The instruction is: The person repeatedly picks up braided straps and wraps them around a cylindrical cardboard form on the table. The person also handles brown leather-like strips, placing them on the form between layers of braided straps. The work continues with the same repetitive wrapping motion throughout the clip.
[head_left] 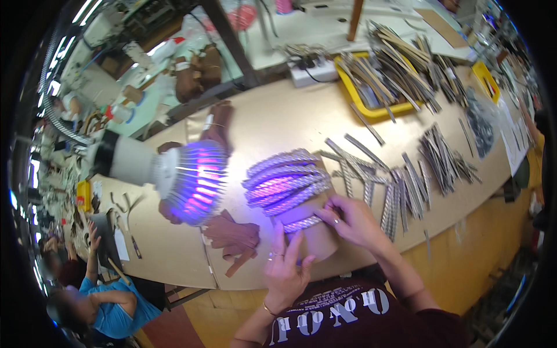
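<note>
A brown, rounded form (pixel 320 240) stands on the table in front of me. Several silvery braided strips (pixel 287 181) wrap across its upper part, tinted violet by the lamp. Lower down lies a single braided strip (pixel 303 224). My right hand (pixel 354 223) pinches this strip's right end between thumb and finger, against the form. At its left end, the fingertips of my left hand (pixel 288 269) touch the strip, with the fingers stretched out and apart. The undersides of the fingers are hidden.
A finned lamp (pixel 194 181) glowing violet reaches in from the left. Brown strips (pixel 232 236) lie beneath it. Loose grey strips (pixel 400 197) spread at right, before a yellow tray (pixel 377 113) heaped with strips. A white power strip (pixel 313 74) is behind. A person in blue (pixel 119 307) sits at left.
</note>
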Demonstrator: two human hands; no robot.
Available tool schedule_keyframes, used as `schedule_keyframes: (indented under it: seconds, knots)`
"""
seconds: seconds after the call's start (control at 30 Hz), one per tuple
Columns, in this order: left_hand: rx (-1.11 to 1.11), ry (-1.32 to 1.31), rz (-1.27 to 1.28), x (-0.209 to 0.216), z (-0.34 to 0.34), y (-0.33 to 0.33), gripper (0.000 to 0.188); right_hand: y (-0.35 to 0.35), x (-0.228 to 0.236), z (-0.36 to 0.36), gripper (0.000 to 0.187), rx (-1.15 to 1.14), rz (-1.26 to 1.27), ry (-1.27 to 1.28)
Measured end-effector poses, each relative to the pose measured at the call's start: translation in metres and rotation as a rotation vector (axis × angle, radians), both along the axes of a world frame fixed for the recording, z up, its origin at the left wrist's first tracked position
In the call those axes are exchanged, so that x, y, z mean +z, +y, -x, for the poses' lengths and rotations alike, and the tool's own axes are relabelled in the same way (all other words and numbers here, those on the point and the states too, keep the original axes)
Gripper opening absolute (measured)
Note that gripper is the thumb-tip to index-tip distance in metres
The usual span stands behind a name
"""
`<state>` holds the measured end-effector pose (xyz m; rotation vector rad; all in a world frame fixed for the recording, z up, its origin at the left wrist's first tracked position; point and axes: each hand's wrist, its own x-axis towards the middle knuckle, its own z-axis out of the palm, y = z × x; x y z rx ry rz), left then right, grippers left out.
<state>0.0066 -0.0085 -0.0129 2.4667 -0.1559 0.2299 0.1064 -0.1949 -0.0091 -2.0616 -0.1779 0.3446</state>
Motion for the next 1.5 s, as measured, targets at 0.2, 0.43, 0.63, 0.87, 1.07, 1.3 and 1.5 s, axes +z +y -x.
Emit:
schedule_keyframes:
  seconds: [0.2,0.43,0.63,0.87,1.07,1.3,1.5]
  knots:
    - [0.033,-0.062,0.108,-0.019,0.013,-0.006,0.053,0.012,-0.023,0.017,0.026,-0.16,-0.312,0.0]
    - [0.148,-0.466,0.088,-0.024,-0.005,-0.019,0.061,-0.022,-0.04,-0.022,0.022,0.071,-0.111,-0.156]
    - [0.158,-0.446,-0.047,0.008,-0.053,-0.006,0.07,-0.001,0.022,-0.05,0.032,0.009,-0.189,-0.359]
    - [-0.004,-0.176,-0.188,0.005,-0.101,-0.001,0.073,0.003,0.016,-0.049,0.035,-0.119,0.1,-0.267]
    - [0.031,-0.215,-0.228,0.001,-0.101,-0.005,0.07,-0.059,-0.056,-0.053,0.027,-0.223,-0.066,-0.276]
    - [0.09,-0.325,-0.237,0.018,-0.083,-0.013,0.065,-0.178,-0.095,0.002,0.027,-0.579,0.607,-0.751]
    - [-0.264,-0.393,0.017,0.02,-0.03,-0.041,0.036,-0.18,-0.062,0.043,0.019,-0.571,0.52,-0.402]
